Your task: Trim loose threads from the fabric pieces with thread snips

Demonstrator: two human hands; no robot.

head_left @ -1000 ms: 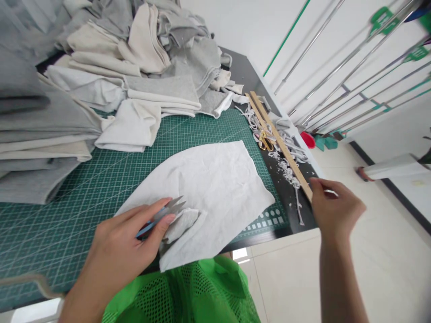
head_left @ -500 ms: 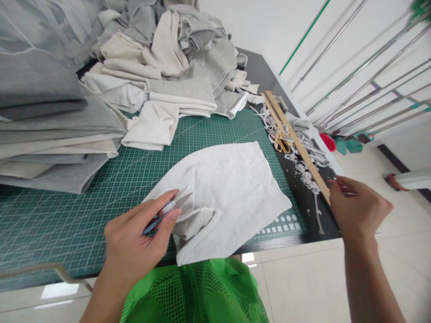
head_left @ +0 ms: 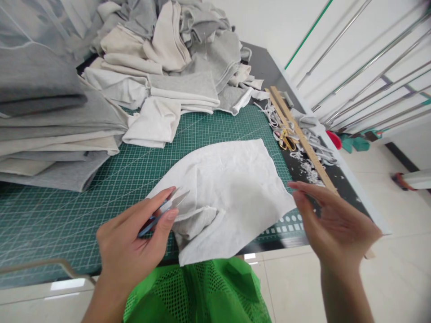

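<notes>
Holding a pair of blue-handled thread snips (head_left: 164,211) in my left hand (head_left: 134,244), I have my thumb and forefinger pinched on them, the steel tips pointing over the near-left part of the white cloth piece (head_left: 225,193). That white cloth piece lies flat on the green cutting mat (head_left: 84,197), with one corner folded up into a small flap just beside the snips' tips. My right hand (head_left: 332,222) hangs at the cloth's right corner, fingers (head_left: 303,186) stretched out and spread, clamped on nothing; whether the fingertips touch the cloth edge I cannot tell.

Right of the cloth, on the dark table (head_left: 350,197) past the mat's edge, lie a long wooden ruler (head_left: 303,139), gold-handled scissors (head_left: 286,139) and a litter of pale fabric trimmings (head_left: 308,168). Beyond the cloth, stacks of folded grey and cream fabric (head_left: 60,130) crowd the far side of the mat. Nearer to me than the cloth, at the table's edge, hangs a green mesh bag (head_left: 202,291).
</notes>
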